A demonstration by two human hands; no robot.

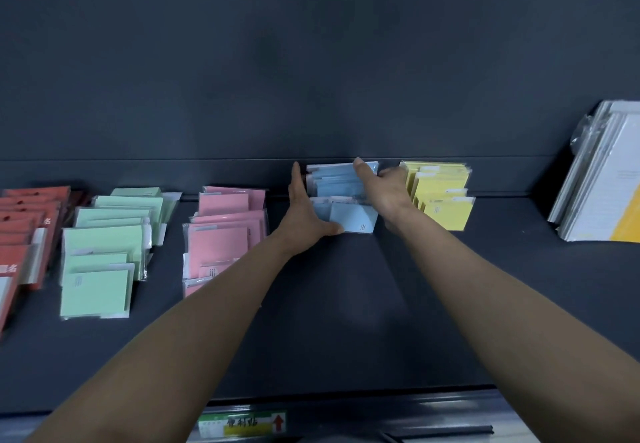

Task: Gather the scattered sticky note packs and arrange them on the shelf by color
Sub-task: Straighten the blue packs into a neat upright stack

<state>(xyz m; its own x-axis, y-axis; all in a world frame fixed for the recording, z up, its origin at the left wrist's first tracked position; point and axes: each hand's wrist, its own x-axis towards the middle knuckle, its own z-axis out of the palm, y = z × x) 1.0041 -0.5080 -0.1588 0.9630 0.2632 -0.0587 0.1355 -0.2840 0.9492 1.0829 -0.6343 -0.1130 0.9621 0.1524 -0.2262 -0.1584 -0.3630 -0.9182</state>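
Sticky note packs lie in colour groups on a dark shelf [346,304]. A row of blue packs [353,217] sits at the centre back. My left hand [304,210] presses flat against the row's left side, thumb at the front pack. My right hand [384,190] lies over the row's right side with straight fingers reaching to the rear pack. Yellow packs [446,197] stand just right of the blue. Pink packs [221,235], green packs [104,255] and red packs [24,231] lie to the left.
A stack of white and yellow wrapped notebooks [602,179] leans at the far right of the shelf. A price label strip [242,423] runs along the shelf's front edge. The dark back wall rises behind the packs.
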